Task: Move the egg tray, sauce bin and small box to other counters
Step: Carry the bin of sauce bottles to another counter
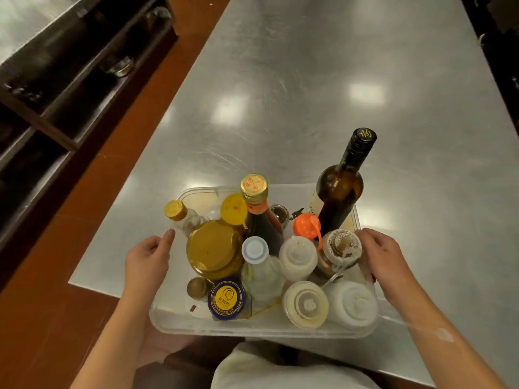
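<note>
The sauce bin (224,325), a clear plastic tub, is packed with several bottles and jars: a tall dark wine bottle (341,189), a gold-lidded jar (213,248), a blue-lidded jar (227,299) and white squeeze bottles. I hold it over the near corner of a steel counter (323,94). My left hand (147,265) grips the bin's left wall. Its right wall is gripped by my right hand (382,256). The egg tray and small box are not in view.
A strip of red-brown floor (92,197) runs left of the counter. Beyond it at the far left stand dark shelves (56,88) with glassware under another steel top. The counter's right edge borders a dark area.
</note>
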{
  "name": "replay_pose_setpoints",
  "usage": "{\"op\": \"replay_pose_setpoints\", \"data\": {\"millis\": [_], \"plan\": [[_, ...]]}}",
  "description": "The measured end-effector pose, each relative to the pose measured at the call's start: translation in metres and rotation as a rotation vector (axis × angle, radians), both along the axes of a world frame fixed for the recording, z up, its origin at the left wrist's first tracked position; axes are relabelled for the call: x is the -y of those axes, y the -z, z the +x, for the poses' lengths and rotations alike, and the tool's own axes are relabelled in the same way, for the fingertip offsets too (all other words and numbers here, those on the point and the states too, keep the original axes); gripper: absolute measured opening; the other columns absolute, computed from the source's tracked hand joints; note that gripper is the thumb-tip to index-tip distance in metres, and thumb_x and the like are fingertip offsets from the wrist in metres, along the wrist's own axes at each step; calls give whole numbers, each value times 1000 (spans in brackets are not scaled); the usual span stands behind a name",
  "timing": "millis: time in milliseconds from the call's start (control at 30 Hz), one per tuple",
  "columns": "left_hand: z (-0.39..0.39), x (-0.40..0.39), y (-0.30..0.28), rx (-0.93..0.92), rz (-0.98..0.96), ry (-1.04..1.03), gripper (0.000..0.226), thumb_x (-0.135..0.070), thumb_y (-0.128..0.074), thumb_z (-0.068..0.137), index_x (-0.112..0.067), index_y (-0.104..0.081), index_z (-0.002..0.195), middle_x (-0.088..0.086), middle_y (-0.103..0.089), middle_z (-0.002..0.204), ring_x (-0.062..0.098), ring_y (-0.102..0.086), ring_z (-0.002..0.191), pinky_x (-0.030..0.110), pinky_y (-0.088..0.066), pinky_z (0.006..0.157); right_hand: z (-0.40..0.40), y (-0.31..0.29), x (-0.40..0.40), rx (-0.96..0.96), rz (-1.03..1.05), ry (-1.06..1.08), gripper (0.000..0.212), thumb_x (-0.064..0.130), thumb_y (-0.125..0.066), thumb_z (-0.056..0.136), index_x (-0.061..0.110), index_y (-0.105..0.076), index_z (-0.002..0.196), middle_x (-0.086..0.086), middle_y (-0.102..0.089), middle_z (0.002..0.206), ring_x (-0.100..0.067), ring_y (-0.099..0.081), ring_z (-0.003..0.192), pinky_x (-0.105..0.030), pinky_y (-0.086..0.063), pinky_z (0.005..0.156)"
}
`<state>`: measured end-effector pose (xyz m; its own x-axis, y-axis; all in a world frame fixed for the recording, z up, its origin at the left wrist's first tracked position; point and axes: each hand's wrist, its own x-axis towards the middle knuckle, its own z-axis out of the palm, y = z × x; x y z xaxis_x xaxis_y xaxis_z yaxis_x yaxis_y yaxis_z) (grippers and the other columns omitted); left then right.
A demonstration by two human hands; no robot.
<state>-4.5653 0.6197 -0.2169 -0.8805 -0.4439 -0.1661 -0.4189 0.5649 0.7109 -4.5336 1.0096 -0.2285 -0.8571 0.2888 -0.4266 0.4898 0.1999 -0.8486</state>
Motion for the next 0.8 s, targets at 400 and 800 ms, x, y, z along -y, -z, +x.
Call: {"op": "replay_pose_setpoints", "data": {"millis": [400,800], "plan": [[-34,107,-6,7,67,5,54,-50,-57,95,-3,-60,69,11,-56,62,26,-50,60,37,-41,56,-21,2,114,-40,-41,157,36,21,-51,100,6,-68,72,-7,-64,67,-22,-56,73,-37,-46,73],[-82,233,-30,-55,95,39,56,-48,-56,97,3,-64,75,20,-55,65,25,-47,59,31,-35,54,-72,-22,248,-63,-75,213,38,22,-55,96,15,-68,61,-9,-62,66,-25,-52,72,-38,-44,71]]}}
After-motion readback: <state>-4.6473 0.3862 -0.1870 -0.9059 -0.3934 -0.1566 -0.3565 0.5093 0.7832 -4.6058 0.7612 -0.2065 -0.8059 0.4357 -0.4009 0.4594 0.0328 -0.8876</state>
